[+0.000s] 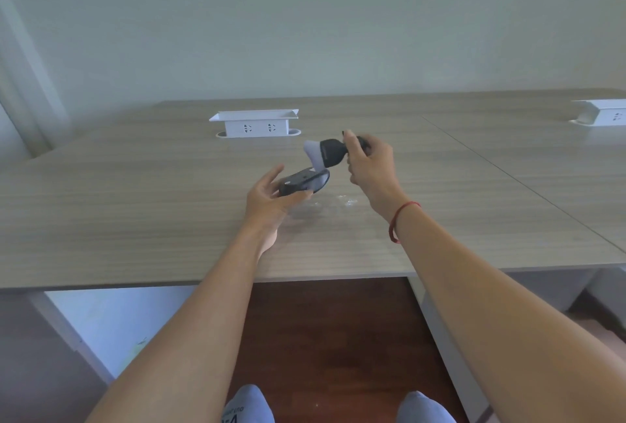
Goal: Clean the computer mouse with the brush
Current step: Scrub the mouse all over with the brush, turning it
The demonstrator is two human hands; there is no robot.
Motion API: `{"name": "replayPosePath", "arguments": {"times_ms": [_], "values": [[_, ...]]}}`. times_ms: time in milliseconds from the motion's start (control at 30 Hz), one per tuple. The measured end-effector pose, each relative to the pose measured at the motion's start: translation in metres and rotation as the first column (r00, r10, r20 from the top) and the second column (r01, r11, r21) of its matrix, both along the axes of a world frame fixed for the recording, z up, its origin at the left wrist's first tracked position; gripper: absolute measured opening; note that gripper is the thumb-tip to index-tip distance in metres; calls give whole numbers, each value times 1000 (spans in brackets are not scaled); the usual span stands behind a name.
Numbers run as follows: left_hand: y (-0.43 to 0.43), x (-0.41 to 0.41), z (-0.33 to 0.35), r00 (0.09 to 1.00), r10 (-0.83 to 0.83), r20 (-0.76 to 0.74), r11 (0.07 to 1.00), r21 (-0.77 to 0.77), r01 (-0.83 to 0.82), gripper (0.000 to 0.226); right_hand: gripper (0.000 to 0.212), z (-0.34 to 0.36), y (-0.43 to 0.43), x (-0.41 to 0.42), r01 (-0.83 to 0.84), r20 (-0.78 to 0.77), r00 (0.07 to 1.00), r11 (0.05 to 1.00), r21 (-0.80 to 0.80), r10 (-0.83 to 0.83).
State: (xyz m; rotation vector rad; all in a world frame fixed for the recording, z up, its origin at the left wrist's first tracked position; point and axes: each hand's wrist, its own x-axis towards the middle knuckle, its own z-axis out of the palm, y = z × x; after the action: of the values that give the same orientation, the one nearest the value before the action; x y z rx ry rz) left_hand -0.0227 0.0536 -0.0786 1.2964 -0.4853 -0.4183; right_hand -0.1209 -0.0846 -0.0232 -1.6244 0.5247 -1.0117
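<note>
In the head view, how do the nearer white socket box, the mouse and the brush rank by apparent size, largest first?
1. White socket box, clearly the largest, although it is farther away.
2. and 3. Mouse and brush look alike in size; the hands hide part of each, so I leave them unranked.

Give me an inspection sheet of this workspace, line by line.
Surface: wood-grain desk, with a shiny smear beneath the hands.
Job's things: dark mouse held above the desk, tilted; brush with pale bristles angled down onto the mouse's far end.
Clutter: nothing seen.
Grips: left hand holds the mouse from below; right hand is closed on the brush handle; red string on the right wrist.
Cables: nothing seen.
Surroundings: white socket box at the desk's back, a second box on the adjoining desk at far right, plain wall, dark red floor below.
</note>
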Motion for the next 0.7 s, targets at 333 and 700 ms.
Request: {"name": "replayPosePath", "arguments": {"times_ms": [333, 700], "values": [[2, -9, -1, 982, 4, 190, 997, 80, -19, 88, 32, -4, -10, 3, 158, -211, 962, 984, -81, -172], [1, -8, -3, 974, -32, 222, 994, 108, 9, 88, 25, -2, -10, 11, 152, -260, 953, 988, -23, -153]]}}
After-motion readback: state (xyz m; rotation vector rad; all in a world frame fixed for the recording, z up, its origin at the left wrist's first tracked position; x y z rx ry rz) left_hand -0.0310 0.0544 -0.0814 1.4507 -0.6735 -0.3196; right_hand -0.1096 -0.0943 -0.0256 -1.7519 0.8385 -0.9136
